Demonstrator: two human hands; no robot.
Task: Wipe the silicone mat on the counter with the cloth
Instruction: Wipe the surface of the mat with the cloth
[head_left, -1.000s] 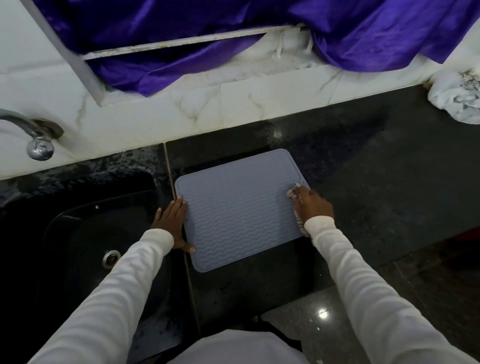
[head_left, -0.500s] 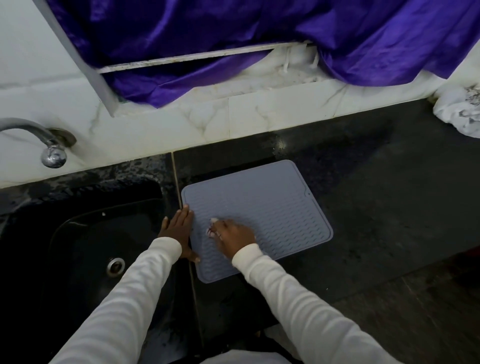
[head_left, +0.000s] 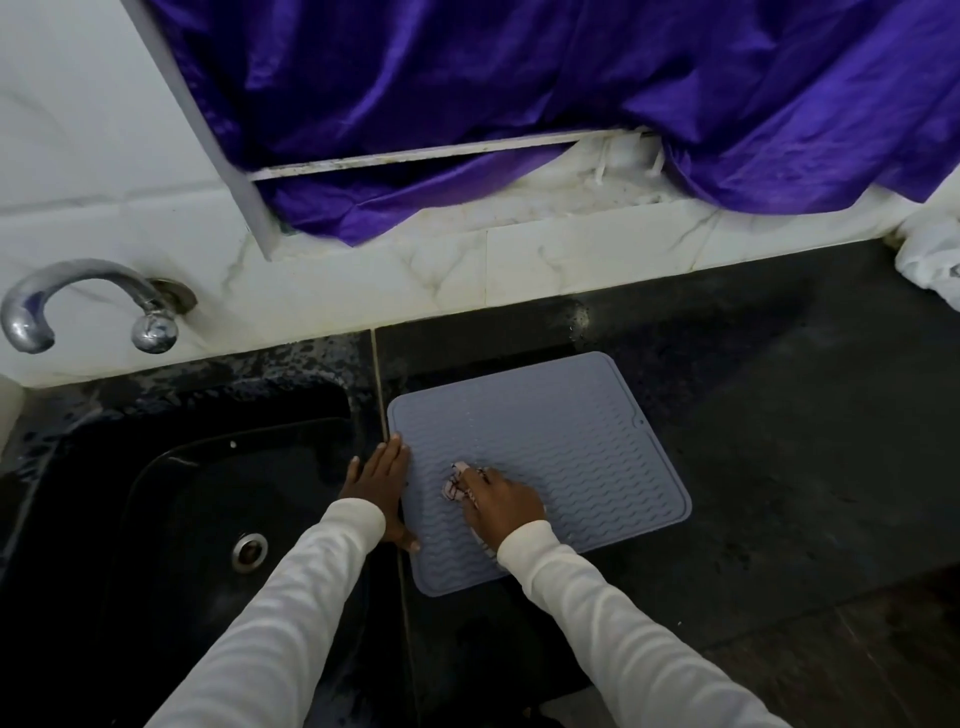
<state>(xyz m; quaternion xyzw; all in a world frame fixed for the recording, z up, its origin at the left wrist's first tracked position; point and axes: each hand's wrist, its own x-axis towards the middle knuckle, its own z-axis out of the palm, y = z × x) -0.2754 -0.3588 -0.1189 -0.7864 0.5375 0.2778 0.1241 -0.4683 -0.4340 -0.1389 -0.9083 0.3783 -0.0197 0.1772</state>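
The grey silicone mat (head_left: 540, 467) lies flat on the black counter (head_left: 779, 415), its left edge just beside the counter's seam with the sink (head_left: 182, 493). The left hand (head_left: 376, 488) rests flat with straight fingers along the mat's left edge. The right hand (head_left: 501, 501) curls around a small crumpled cloth (head_left: 454, 483), pressing it onto the mat's left half. A tap (head_left: 93, 301) juts from the wall at the counter's back-left corner; purple fabric (head_left: 519, 104) hangs above the back edge.
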